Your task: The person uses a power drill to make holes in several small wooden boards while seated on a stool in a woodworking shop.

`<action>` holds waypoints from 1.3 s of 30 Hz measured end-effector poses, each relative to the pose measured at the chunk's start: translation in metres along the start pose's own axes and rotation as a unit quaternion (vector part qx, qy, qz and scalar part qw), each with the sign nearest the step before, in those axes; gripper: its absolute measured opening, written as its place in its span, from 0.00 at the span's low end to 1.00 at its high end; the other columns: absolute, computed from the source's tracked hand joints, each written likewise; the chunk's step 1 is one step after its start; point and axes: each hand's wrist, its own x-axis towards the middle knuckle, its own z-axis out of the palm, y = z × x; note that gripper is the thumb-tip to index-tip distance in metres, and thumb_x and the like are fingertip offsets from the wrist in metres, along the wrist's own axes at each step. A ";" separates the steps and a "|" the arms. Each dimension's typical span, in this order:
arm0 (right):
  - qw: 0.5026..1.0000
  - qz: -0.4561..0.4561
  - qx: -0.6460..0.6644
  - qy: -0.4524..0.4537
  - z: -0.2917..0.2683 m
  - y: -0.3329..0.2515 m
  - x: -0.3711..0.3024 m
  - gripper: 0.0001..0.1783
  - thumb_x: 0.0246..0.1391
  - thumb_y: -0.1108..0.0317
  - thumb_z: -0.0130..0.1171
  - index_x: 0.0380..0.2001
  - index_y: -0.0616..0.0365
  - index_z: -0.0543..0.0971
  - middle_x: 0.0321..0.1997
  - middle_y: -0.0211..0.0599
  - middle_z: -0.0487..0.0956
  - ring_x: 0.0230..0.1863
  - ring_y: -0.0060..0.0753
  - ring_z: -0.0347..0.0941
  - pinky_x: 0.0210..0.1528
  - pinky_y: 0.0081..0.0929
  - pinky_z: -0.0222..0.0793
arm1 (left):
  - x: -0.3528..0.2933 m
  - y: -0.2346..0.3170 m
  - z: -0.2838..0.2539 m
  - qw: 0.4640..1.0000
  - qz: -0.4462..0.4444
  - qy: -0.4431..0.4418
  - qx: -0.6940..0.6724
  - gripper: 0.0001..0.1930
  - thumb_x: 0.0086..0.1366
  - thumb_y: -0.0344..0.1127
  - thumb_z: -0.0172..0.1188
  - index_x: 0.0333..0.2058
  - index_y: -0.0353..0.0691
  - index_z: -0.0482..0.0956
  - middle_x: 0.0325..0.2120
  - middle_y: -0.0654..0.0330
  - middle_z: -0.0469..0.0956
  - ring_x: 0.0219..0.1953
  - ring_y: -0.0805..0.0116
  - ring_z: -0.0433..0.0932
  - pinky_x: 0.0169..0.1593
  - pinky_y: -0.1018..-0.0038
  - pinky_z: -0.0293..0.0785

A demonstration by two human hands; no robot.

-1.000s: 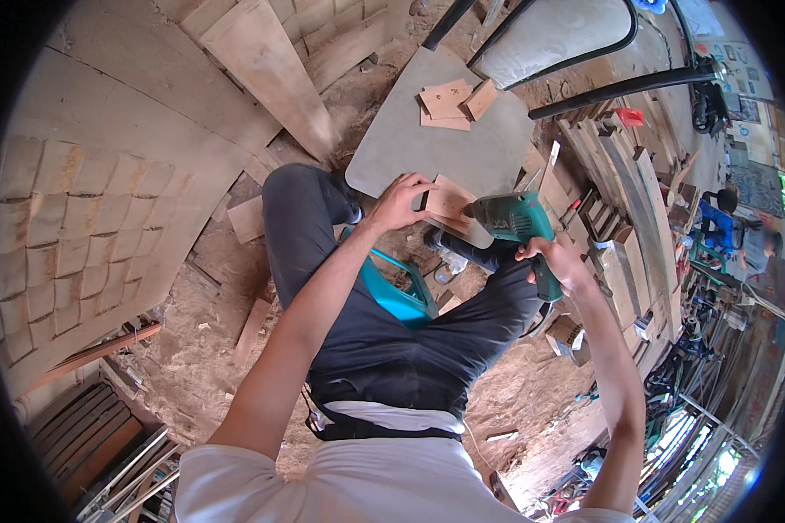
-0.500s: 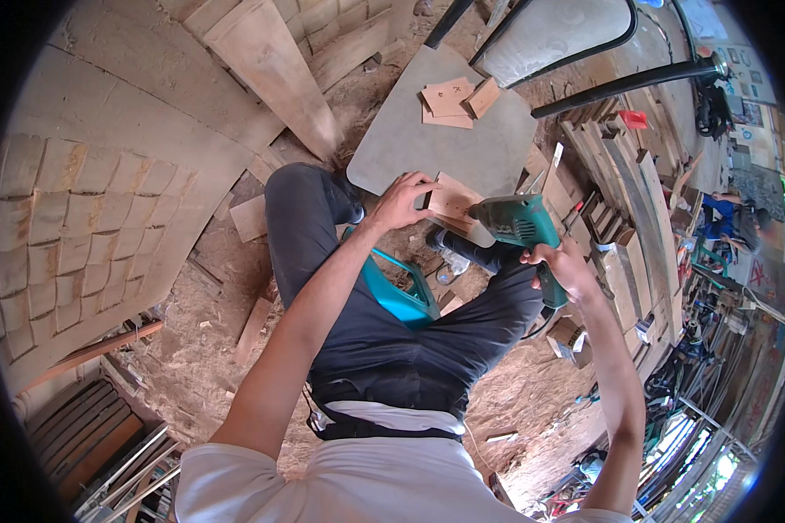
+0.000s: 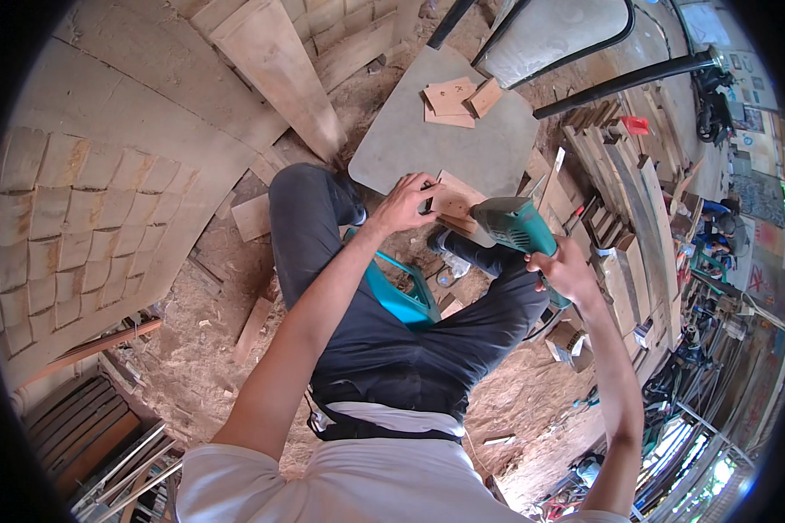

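Note:
My right hand [image 3: 565, 270] is wrapped round the handle of a green power drill [image 3: 516, 223]. The drill's front end points left and meets a small flat wooden board [image 3: 455, 197] with a few dark marks on it; whether the bit is in the wood cannot be made out. Gripping that board by its left end, my left hand [image 3: 405, 204] has its thumb and fingers closed on the edge. The board lies at the near edge of a grey chair seat [image 3: 410, 131]. Farther back on the seat are thin wooden pieces [image 3: 449, 98] and a small wooden block [image 3: 483, 98].
Beneath me is a teal plastic stool [image 3: 401, 292]. Black chair legs [image 3: 624, 84] and a pale backrest [image 3: 558, 39] rise behind the seat. Stacked planks [image 3: 637, 209] stand at the right, a long board [image 3: 279, 78] leans at the left, and another person [image 3: 726, 228] works far right.
The drill has tilted slightly, its rear and my right hand a little nearer to me. My left hand still grips the board. The person far right has bent lower.

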 end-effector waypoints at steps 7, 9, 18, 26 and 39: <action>0.996 -0.005 -0.088 0.021 0.009 -0.019 -0.003 0.15 0.49 0.71 0.58 0.36 0.74 0.76 0.27 0.43 0.81 0.17 0.30 0.75 0.19 0.28 0.71 | 0.001 -0.003 0.002 1.000 0.013 -0.003 -0.007 0.32 0.49 0.34 0.69 0.56 0.44 0.76 0.48 0.56 0.71 0.52 0.54 0.70 0.58 0.62 0.66; 0.998 0.013 -0.055 0.023 0.009 -0.018 0.001 0.14 0.48 0.72 0.58 0.36 0.74 0.76 0.28 0.44 0.81 0.16 0.31 0.74 0.19 0.29 0.71 | 0.001 -0.004 0.002 1.000 0.014 -0.001 -0.008 0.32 0.49 0.34 0.70 0.56 0.45 0.76 0.48 0.56 0.71 0.52 0.54 0.70 0.57 0.62 0.67; 0.962 0.133 0.237 0.026 -0.009 0.005 0.019 0.17 0.48 0.65 0.54 0.35 0.69 0.77 0.31 0.42 0.80 0.17 0.33 0.73 0.20 0.27 0.71 | 0.002 -0.005 0.001 1.000 0.008 0.010 -0.023 0.29 0.49 0.35 0.72 0.53 0.44 0.78 0.46 0.56 0.71 0.50 0.55 0.70 0.57 0.62 0.68; 0.999 0.020 0.047 0.019 -0.008 0.012 0.016 0.14 0.45 0.70 0.57 0.34 0.72 0.76 0.31 0.41 0.80 0.21 0.30 0.75 0.20 0.26 0.73 | 0.001 -0.003 0.003 1.000 -0.006 0.018 -0.019 0.29 0.49 0.35 0.72 0.53 0.44 0.79 0.46 0.56 0.71 0.50 0.55 0.71 0.57 0.62 0.68; 0.997 0.013 0.055 0.049 -0.005 0.005 0.014 0.16 0.44 0.70 0.58 0.32 0.75 0.76 0.22 0.40 0.75 0.15 0.33 0.74 0.18 0.29 0.70 | 0.002 -0.003 0.003 0.999 -0.013 0.007 -0.030 0.29 0.50 0.35 0.73 0.53 0.44 0.79 0.47 0.56 0.72 0.51 0.55 0.70 0.57 0.63 0.67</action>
